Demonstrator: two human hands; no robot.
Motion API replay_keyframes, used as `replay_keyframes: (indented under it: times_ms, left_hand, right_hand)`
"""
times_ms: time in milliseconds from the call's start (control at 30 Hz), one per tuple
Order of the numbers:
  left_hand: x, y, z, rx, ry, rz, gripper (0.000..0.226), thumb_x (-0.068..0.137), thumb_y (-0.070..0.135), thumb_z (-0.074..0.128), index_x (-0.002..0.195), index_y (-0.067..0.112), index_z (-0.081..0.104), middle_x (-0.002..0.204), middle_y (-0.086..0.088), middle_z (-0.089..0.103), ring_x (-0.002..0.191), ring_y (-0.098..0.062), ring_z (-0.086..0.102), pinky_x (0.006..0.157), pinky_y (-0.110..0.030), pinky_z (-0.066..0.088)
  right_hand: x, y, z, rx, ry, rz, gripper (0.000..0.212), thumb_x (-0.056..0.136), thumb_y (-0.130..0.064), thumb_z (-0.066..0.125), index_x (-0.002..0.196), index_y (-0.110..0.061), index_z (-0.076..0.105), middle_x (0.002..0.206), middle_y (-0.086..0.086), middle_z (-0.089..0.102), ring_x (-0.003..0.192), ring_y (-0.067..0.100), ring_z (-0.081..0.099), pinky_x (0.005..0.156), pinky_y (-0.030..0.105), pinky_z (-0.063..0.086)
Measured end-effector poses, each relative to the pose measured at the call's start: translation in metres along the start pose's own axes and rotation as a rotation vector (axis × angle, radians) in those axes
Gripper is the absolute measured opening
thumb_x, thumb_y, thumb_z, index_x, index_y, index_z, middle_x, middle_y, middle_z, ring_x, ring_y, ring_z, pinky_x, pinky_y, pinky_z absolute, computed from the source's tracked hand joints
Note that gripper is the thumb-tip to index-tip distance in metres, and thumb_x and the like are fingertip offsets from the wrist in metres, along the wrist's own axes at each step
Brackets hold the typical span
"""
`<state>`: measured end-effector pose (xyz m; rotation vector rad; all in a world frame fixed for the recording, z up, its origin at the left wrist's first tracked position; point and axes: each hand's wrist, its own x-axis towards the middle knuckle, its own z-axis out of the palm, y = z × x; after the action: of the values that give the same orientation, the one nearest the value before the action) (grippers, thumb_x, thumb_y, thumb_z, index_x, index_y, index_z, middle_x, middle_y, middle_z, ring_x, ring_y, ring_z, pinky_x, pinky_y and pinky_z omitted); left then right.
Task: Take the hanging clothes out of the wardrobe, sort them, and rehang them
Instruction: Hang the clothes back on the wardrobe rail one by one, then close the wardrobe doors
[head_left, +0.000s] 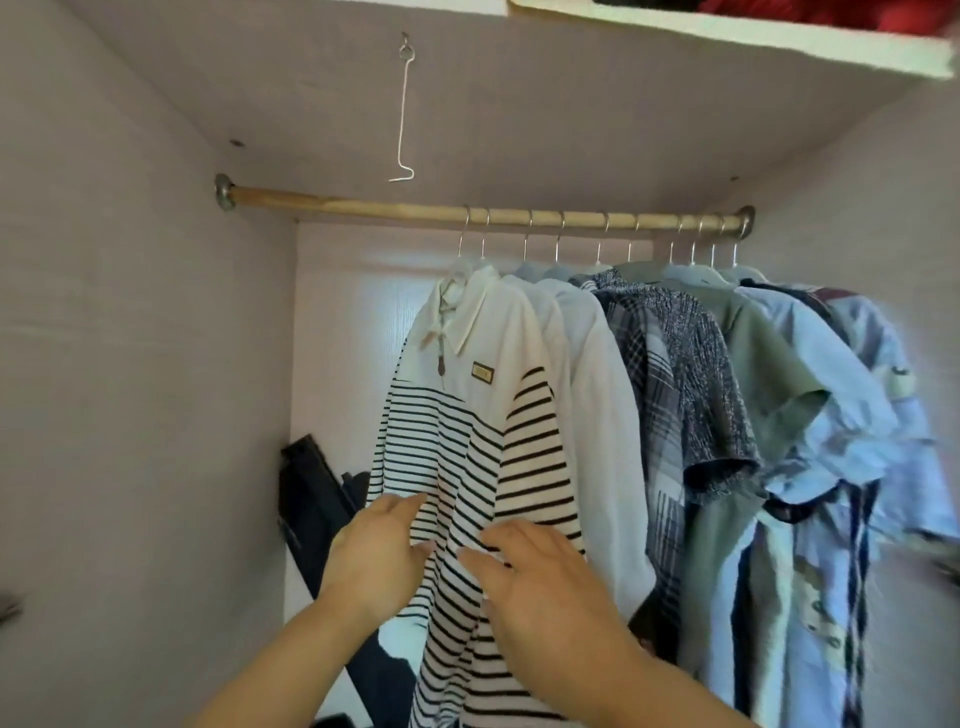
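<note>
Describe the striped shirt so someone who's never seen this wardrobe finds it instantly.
Find the wooden rod running left to right. The striped shirt hangs first from its left end, beside a plain white shirt. Only it has black horizontal stripes and a small chest badge.

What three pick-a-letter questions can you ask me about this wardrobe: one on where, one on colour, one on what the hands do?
1. Where does the striped shirt hang among the clothes on the rod?
A. far left
B. middle
C. far right

2. What colour are its stripes?
A. red
B. black
C. green

3. How are the left hand and right hand?
A. gripping the rod
B. open on the striped shirt
C. holding a hanger

Answers: 1 A, nothing hangs to its left; 2 B, dark bands on white; 3 B, straight fingers lie on the fabric.
</note>
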<state>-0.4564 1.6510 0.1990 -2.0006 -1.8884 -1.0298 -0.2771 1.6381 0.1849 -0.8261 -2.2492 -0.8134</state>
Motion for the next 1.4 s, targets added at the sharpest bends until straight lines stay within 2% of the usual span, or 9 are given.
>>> replay_keyframes:
  times_ms: [300,533,633,700,833,933,1100,1300,1400]
  left_hand:
    - [-0.087,0.044,-0.035,-0.044,-0.062,0.090,0.052,0.095,0.030,0.047,0.144,0.026,0.031,0.140,0.003,0.040,0.128,-0.015,0.038,0.102,-0.028,0.034]
    - [-0.175,0.065,-0.065,-0.080,-0.142,0.210,0.055,0.095,0.033,0.048,0.145,0.022,0.030,0.145,0.003,0.036,0.130,-0.015,0.035,0.108,-0.028,0.030]
    - [-0.200,0.086,-0.085,-0.100,-0.162,0.265,0.054,0.095,0.034,0.047,0.145,0.022,0.030,0.145,0.002,0.035,0.131,-0.016,0.035,0.108,-0.029,0.030]
    - [-0.211,0.105,-0.099,-0.109,-0.159,0.326,0.055,0.096,0.034,0.046,0.146,0.022,0.027,0.147,0.002,0.032,0.133,-0.016,0.032,0.109,-0.029,0.027]
    - [-0.228,0.161,-0.125,-0.146,-0.120,0.481,0.055,0.097,0.036,0.044,0.147,0.025,0.024,0.147,0.005,0.031,0.132,-0.014,0.032,0.107,-0.027,0.027]
    - [-0.243,0.217,-0.140,-0.217,-0.091,0.588,0.056,0.096,0.037,0.044,0.147,0.026,0.024,0.147,0.005,0.032,0.131,-0.015,0.033,0.105,-0.029,0.028]
    - [-0.260,0.300,-0.153,-0.348,-0.022,0.718,0.055,0.095,0.035,0.048,0.146,0.025,0.028,0.147,0.004,0.032,0.134,-0.018,0.030,0.108,-0.029,0.021]
    - [-0.276,0.406,-0.162,-0.339,0.102,0.879,0.055,0.098,0.040,0.039,0.148,0.029,0.020,0.153,0.003,0.020,0.139,-0.019,0.018,0.112,-0.031,0.010]
    - [-0.276,0.452,-0.168,-0.313,0.170,0.907,0.055,0.099,0.039,0.037,0.149,0.027,0.018,0.156,0.001,0.012,0.143,-0.020,0.006,0.116,-0.035,0.002]
  right_hand:
    - [-0.101,-0.034,-0.071,-0.123,-0.024,0.223,0.061,0.039,-0.019,0.084,0.098,-0.024,0.072,0.093,-0.005,0.067,0.086,0.015,0.066,0.074,0.027,0.054]
    - [-0.168,-0.097,-0.147,-0.233,-0.039,0.330,0.064,0.033,-0.024,0.090,0.095,-0.023,0.074,0.089,-0.005,0.069,0.079,0.015,0.068,0.069,0.024,0.054]
    - [-0.192,-0.107,-0.186,-0.316,-0.029,0.377,0.061,0.039,-0.022,0.090,0.097,-0.022,0.074,0.091,-0.003,0.069,0.081,0.017,0.069,0.068,0.027,0.055]
    - [-0.206,-0.109,-0.211,-0.354,0.005,0.413,0.055,0.050,-0.022,0.087,0.103,-0.020,0.070,0.094,0.000,0.068,0.083,0.021,0.068,0.069,0.030,0.055]
    - [-0.237,-0.106,-0.268,-0.361,0.085,0.466,0.047,0.070,-0.019,0.063,0.116,-0.017,0.055,0.103,0.005,0.063,0.088,0.027,0.064,0.074,0.033,0.054]
    - [-0.263,-0.102,-0.316,-0.428,0.130,0.544,0.046,0.071,-0.017,0.062,0.117,-0.015,0.055,0.105,0.009,0.062,0.087,0.030,0.063,0.076,0.034,0.052]
    - [-0.297,-0.087,-0.376,-0.514,0.244,0.632,0.046,0.078,-0.017,0.060,0.124,-0.016,0.055,0.114,0.010,0.059,0.098,0.030,0.058,0.085,0.038,0.048]
    - [-0.339,-0.040,-0.420,-0.518,0.403,0.710,0.049,0.088,-0.022,0.050,0.136,-0.017,0.045,0.128,0.012,0.053,0.115,0.021,0.044,0.094,0.033,0.039]
    - [-0.354,-0.009,-0.423,-0.452,0.435,0.755,0.051,0.093,-0.030,0.037,0.141,-0.015,0.037,0.135,0.010,0.050,0.122,0.018,0.040,0.101,0.024,0.031]
